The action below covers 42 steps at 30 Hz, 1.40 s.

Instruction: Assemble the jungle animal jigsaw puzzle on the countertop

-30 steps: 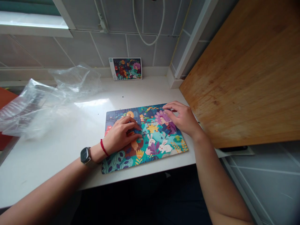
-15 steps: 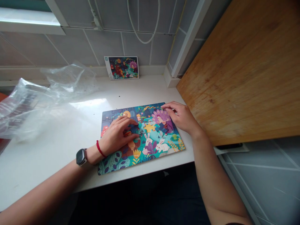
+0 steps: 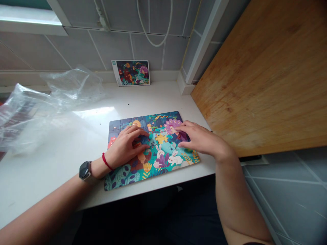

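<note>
A colourful jigsaw puzzle (image 3: 127, 180) with white rabbits, a peacock and leaves lies flat near the counter's front edge. A yellow piece-shaped patch (image 3: 161, 138) shows near its middle; whether it is a loose piece or bare backing I cannot tell. My left hand (image 3: 127, 143) rests on the puzzle's left half, fingers loosely bent and thumb apart, covering part of the picture. Over the right side, by the peacock, is my right hand (image 3: 198, 136), fingers stretched and thumb spread from them. Neither hand visibly holds anything.
A card (image 3: 133, 73) with a matching picture leans on the tiled wall behind. Crumpled clear plastic (image 3: 74, 85) lies on the white counter (image 3: 63, 143) to the left. A wooden panel (image 3: 268, 85) slants along the right side, and a white cable (image 3: 153, 42) hangs above.
My right hand has come from the puzzle's top right edge down toward the peacock, and its thumb has spread from its fingers. My left hand stays on the puzzle.
</note>
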Motion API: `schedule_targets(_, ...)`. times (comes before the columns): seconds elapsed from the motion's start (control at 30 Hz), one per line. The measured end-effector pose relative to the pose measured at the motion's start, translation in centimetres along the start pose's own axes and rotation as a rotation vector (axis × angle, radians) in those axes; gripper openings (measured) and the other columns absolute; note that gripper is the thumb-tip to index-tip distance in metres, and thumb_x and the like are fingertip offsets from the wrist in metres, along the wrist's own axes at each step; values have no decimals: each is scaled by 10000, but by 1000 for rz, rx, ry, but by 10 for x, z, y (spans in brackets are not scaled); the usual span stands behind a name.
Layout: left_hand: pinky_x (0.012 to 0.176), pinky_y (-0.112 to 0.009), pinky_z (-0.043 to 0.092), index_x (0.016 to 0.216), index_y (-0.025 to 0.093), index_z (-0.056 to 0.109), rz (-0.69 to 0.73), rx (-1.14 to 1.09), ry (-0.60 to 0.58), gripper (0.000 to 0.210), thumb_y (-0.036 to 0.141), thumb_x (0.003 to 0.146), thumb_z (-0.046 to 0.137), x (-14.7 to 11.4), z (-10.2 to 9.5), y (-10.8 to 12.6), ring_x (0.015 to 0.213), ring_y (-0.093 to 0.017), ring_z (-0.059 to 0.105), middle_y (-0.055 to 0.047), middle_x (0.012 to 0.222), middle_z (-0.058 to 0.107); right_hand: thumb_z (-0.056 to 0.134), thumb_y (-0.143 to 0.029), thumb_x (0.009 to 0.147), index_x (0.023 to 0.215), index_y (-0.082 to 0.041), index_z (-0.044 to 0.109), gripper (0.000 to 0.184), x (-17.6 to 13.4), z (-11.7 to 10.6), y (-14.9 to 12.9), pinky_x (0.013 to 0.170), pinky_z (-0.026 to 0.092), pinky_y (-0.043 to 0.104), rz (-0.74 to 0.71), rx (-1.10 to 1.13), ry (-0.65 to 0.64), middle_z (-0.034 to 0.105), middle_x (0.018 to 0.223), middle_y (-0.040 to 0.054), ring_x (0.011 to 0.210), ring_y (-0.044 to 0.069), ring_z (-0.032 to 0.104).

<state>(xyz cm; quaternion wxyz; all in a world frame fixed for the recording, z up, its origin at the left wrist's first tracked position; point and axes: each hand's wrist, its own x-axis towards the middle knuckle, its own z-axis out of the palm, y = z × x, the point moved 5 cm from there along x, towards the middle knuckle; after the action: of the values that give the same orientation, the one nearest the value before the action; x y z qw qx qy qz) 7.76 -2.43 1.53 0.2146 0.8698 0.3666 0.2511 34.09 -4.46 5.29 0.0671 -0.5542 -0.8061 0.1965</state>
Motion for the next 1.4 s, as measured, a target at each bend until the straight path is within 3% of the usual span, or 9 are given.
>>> schedule_targets(0.1,905,-447,538,1141,235,697,-5,-1,7,289,435,934,723,0,0,0,1032,-276,635,-78,1101,708,898,-297,739,1338,-279,703,630,0,5,-3,996,542,420,11,-65,-11,671,1250,105,1139,321,664)
schedule_targets(0.4,886,-430,579,1148,247,667,-69,-113,22,296,372,895,755,0,-1,-5,1055,-264,664,-72,1128,718,855,-205,775,1050,-230,714,310,6,7,-3,942,534,382,15,-4,-44,678,1143,76,1089,275,658)
schedule_targets(0.6,934,-491,570,1175,252,648,-54,-36,22,378,361,853,813,1,1,-2,1109,-296,645,-68,1151,731,850,-160,758,1259,-221,692,529,9,9,-1,1010,517,392,56,71,-92,682,1274,110,1172,284,662)
schedule_targets(0.87,874,-403,608,1221,238,657,-142,-167,-10,409,365,855,787,1,-2,-7,1110,-263,673,-77,1197,730,879,-210,748,1088,-223,696,386,9,7,4,959,499,355,67,72,-74,651,1188,72,1116,259,639)
schedule_targets(1.03,874,-370,613,1264,251,636,-170,-282,-72,433,423,884,754,5,-9,-13,993,-218,721,-55,1159,746,882,-156,731,1025,-206,669,366,12,6,5,903,502,319,66,144,-82,660,1130,58,1030,225,643)
schedule_targets(1.13,928,-423,597,1274,246,638,-105,-187,-73,534,489,831,813,6,-9,-11,1121,-272,685,-87,1263,714,889,-154,729,1112,-213,692,435,13,8,7,910,511,319,69,184,-86,653,1174,68,1035,224,645)
schedule_targets(1.27,982,-495,556,1225,243,657,-40,-31,-44,409,394,867,785,5,-3,-6,1154,-302,649,-85,1196,742,881,-165,731,1123,-220,740,420,14,9,8,866,528,329,63,185,-89,652,1142,70,973,222,649)
schedule_targets(1.4,978,-497,552,1184,234,658,-38,-31,-33,341,323,872,760,4,0,-3,1144,-301,649,-84,1189,746,841,-170,768,983,-204,741,239,16,5,4,827,535,318,-2,284,-37,648,1070,59,906,191,642)
